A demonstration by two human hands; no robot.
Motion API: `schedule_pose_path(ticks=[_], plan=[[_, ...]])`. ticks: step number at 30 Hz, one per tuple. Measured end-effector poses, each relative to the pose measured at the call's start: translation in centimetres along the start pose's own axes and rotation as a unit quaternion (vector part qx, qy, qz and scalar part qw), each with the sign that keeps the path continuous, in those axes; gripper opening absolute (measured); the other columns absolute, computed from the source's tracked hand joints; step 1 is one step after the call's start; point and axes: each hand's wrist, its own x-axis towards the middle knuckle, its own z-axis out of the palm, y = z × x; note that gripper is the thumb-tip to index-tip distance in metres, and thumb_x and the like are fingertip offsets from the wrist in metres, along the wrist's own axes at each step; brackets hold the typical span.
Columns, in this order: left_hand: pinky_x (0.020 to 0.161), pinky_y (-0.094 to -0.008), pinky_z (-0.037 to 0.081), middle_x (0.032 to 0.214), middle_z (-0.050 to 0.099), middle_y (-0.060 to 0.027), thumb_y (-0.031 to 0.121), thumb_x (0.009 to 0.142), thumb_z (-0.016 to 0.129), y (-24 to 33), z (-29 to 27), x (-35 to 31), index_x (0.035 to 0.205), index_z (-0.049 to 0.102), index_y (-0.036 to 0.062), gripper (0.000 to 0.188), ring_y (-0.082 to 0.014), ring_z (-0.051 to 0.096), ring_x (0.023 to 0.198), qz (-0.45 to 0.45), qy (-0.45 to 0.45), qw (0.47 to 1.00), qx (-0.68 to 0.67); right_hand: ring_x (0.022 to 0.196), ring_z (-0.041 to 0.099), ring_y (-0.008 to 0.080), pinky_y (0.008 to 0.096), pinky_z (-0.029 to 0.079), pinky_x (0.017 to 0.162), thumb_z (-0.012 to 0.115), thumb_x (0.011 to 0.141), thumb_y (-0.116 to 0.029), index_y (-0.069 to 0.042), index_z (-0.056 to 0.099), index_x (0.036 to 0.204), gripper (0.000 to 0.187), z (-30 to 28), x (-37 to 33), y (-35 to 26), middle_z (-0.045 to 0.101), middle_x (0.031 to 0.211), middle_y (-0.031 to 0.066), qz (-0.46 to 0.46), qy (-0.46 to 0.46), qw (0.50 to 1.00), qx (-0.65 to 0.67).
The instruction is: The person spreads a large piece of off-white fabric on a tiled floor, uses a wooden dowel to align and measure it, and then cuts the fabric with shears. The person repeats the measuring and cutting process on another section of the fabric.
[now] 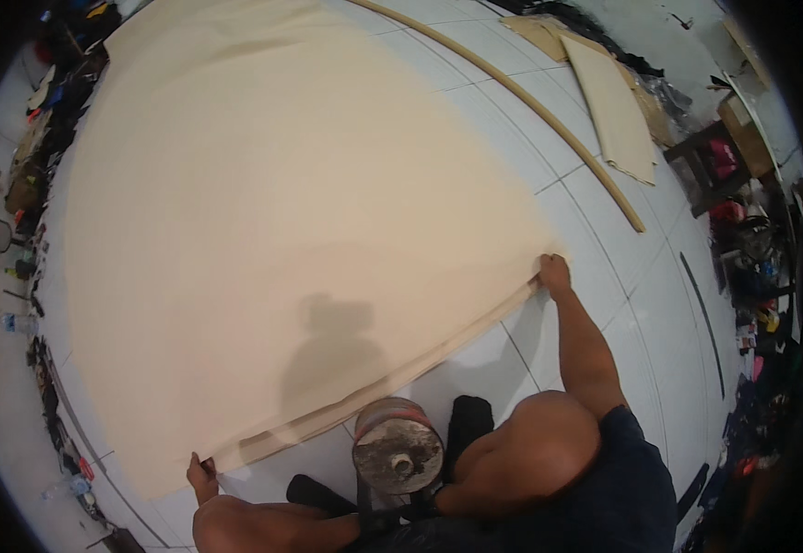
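Your left hand (202,477) and right hand (554,274) pinch the wide cream fabric sheet (281,194), spread near the left edge of the white-tiled floor (668,350); uneven pulling could skew it (or snag it on the reddish, grey-topped cylinder (398,453)).

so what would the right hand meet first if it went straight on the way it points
The cloth, whose corner the right hand grips; past its edge, probably the curved rod, though the hand's height is hard to judge.
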Motion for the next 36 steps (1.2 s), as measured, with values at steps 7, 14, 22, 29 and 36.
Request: schedule_pose_path(ticks=[7, 14, 22, 29, 36], plan=[[0.054, -0.0287, 0.05, 0.076, 0.062, -0.0085, 0.022, 0.099, 0.057, 1.3, -3.3, 0.9, 0.093, 0.06, -0.0001, 0.023, -0.0185, 0.058, 0.06, 0.049, -0.082, 0.995, 0.017, 0.097, 0.066, 0.0417, 0.046, 0.05, 0.086, 0.055, 0.092, -0.043, 0.004, 0.066, 0.101, 0.049, 1.6, -2.3, -3.3, 0.069, 0.098, 0.0259, -0.043, 0.034, 0.998, -0.027], [0.09, -0.0362, 0.051, 0.112, 0.066, -0.0157, 0.028, 0.097, 0.06, 8.3, -0.7, 3.9, 0.116, 0.061, -0.0067, 0.039, -0.0245, 0.064, 0.101, 0.218, -0.053, 0.974, -0.031, 0.056, 0.051, 0.015, 0.033, 0.04, 0.054, 0.058, 0.093, -0.034, -0.003, 0.058, 0.074, 0.037, -8.2, 0.5, -16.2, 0.055, 0.062, 0.0055, -0.202, 0.052, 0.957, 0.204], [0.098, -0.0375, 0.048, 0.118, 0.065, -0.0167, 0.031, 0.098, 0.06, 7.8, -3.2, -0.3, 0.123, 0.056, -0.0104, 0.049, -0.0258, 0.062, 0.107, 0.164, -0.089, 0.981, -0.047, 0.063, 0.055, 0.0246, 0.0414, 0.042, 0.063, 0.045, 0.098, -0.046, 0.001, 0.061, 0.079, 0.053, -12.6, -0.7, -14.0, 0.059, 0.067, 0.0124, -0.196, 0.149, 0.965, 0.092], [0.077, -0.0353, 0.056, 0.099, 0.067, -0.0101, 0.029, 0.099, 0.059, 0.5, -1.7, 1.1, 0.104, 0.062, -0.0016, 0.032, -0.0225, 0.066, 0.089, 0.016, -0.023, 0.999, -0.015, 0.08, 0.064, 0.0323, 0.0421, 0.048, 0.074, 0.058, 0.094, -0.041, 0.004, 0.066, 0.089, 0.046, 0.6, -2.1, -1.0, 0.067, 0.084, 0.0215, -0.007, 0.039, 0.993, 0.107], [0.065, -0.0323, 0.055, 0.082, 0.058, -0.0037, 0.025, 0.099, 0.058, 0.3, -0.7, -1.0, 0.089, 0.057, 0.0032, 0.024, -0.0185, 0.061, 0.072, 0.022, 0.027, 0.997, 0.067, 0.082, 0.066, 0.035, 0.044, 0.049, 0.076, 0.056, 0.093, -0.038, 0.005, 0.067, 0.09, 0.044, 1.3, -2.0, 0.8, 0.068, 0.088, 0.0242, -0.016, 0.089, 0.995, 0.033]])
